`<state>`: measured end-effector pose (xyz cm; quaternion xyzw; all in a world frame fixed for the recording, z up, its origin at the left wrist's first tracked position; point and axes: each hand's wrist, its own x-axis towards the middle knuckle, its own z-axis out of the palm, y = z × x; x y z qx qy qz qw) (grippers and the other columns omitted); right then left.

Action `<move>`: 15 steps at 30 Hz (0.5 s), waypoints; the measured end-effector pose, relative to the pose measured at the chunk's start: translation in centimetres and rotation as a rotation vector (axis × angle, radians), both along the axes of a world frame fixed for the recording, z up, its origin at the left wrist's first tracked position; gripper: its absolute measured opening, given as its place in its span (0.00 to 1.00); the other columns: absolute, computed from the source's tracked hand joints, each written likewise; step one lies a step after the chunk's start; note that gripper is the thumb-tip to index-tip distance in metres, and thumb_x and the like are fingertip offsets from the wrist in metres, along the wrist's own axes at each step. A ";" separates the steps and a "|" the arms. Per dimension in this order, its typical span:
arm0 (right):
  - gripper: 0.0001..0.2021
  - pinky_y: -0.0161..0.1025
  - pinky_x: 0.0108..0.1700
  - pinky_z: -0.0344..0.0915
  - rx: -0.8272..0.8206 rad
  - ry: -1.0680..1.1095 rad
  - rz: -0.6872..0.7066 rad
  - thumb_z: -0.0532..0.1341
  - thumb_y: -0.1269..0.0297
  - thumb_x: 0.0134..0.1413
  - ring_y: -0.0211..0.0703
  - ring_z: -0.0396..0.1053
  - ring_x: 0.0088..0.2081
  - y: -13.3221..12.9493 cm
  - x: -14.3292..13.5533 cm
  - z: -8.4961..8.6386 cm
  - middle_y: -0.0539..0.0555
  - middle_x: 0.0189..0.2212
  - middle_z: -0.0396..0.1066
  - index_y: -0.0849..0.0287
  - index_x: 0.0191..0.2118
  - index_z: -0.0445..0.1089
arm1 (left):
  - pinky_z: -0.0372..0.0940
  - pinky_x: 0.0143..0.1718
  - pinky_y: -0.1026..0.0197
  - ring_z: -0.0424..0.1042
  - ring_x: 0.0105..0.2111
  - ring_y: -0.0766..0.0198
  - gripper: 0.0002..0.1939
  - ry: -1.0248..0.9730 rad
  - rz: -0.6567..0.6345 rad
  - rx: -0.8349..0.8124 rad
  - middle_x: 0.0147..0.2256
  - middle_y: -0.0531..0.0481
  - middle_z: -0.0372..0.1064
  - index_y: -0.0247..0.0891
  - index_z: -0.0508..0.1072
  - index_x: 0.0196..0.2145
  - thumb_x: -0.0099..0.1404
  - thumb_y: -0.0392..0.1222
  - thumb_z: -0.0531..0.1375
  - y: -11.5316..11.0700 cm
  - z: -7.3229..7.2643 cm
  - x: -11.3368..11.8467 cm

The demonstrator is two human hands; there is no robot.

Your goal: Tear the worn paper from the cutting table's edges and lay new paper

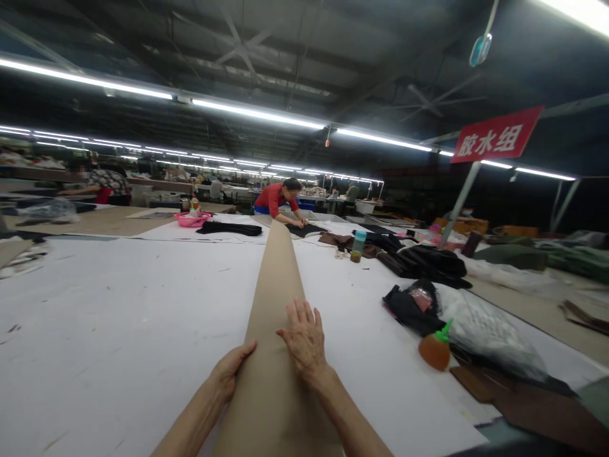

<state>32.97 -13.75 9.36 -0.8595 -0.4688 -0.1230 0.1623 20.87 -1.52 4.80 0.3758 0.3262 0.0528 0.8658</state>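
A long tan roll [273,304], which looks like heavy paper, lies lengthwise on the white-covered table [143,304] and stretches away from me. My left hand [231,368] grips its left side, with the thumb on top and the other fingers mostly hidden along the edge. On the roll's right upper surface rests my right hand [304,339], palm down, fingers stretched out and slightly apart. Both hands are at the near half of the roll. Its far end narrows near a co-worker in a red top [276,200], who leans over dark material at the table's other side.
To the right are an orange glue bottle with a green nozzle [435,349], a plastic-wrapped bundle [490,324], a blue-lidded bottle [358,246] and dark fabric pieces [423,261]. Farther off sit a pink basin [190,219] and black strips [229,228]. A red sign [497,134] stands on a pole.
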 end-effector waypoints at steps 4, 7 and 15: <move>0.21 0.53 0.60 0.46 -0.106 0.076 0.001 0.61 0.56 0.58 0.54 0.50 0.58 -0.1 1.1 -3.6 0.55 0.57 0.56 0.55 0.55 0.63 | 0.70 0.29 0.55 0.74 0.24 0.52 0.12 -0.003 0.045 0.075 0.25 0.42 0.75 0.29 0.71 0.39 0.57 0.36 0.56 -0.1 -0.7 0.4; 0.23 0.56 0.60 0.40 -0.090 0.072 -0.054 0.56 0.59 0.62 0.54 0.42 0.61 -0.9 2.0 -4.0 0.58 0.61 0.46 0.59 0.60 0.55 | 0.69 0.27 0.57 0.74 0.24 0.54 0.11 -0.015 0.108 0.128 0.25 0.42 0.75 0.28 0.71 0.38 0.57 0.35 0.57 0.0 -1.3 1.1; 0.29 0.48 0.62 0.43 0.067 0.224 -0.090 0.46 0.53 0.61 0.50 0.45 0.61 -4.3 4.5 -4.8 0.62 0.60 0.49 0.71 0.59 0.56 | 0.68 0.36 0.60 0.75 0.33 0.57 0.14 -0.139 0.189 0.127 0.32 0.41 0.76 0.30 0.72 0.37 0.64 0.43 0.52 -1.7 -0.6 3.0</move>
